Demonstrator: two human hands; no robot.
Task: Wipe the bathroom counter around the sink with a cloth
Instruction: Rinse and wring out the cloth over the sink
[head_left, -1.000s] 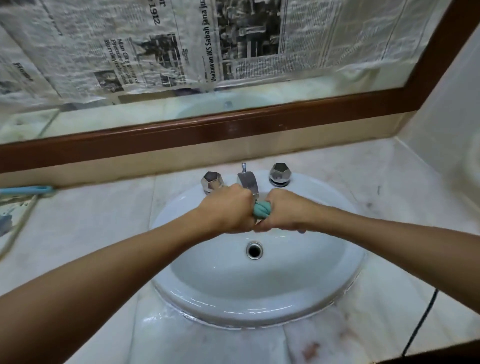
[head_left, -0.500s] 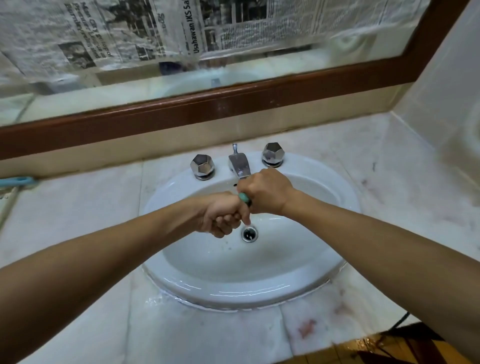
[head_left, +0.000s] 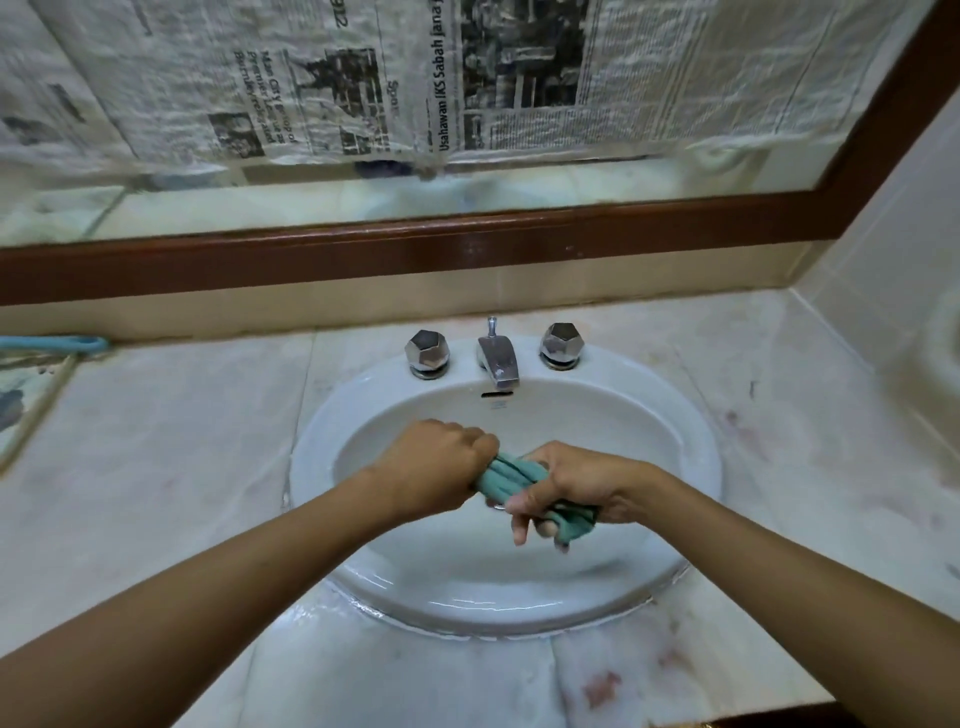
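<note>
Now left hand (head_left: 434, 467) and right hand (head_left: 576, 486) both fisted on twisted cloth (head_left: 511, 475) over sink (head_left: 696, 457).

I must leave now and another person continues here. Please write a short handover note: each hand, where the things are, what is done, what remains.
Left hand: closed in a fist on one end of the teal cloth.
Right hand: closed on the other end, grip looser.
Cloth: rolled tight, held over the sink basin, below the faucet.
Done: cloth appears wrung out.
Left: wipe the marble counter around the sink; reddish stains show near the front edge and on the right side.
</note>
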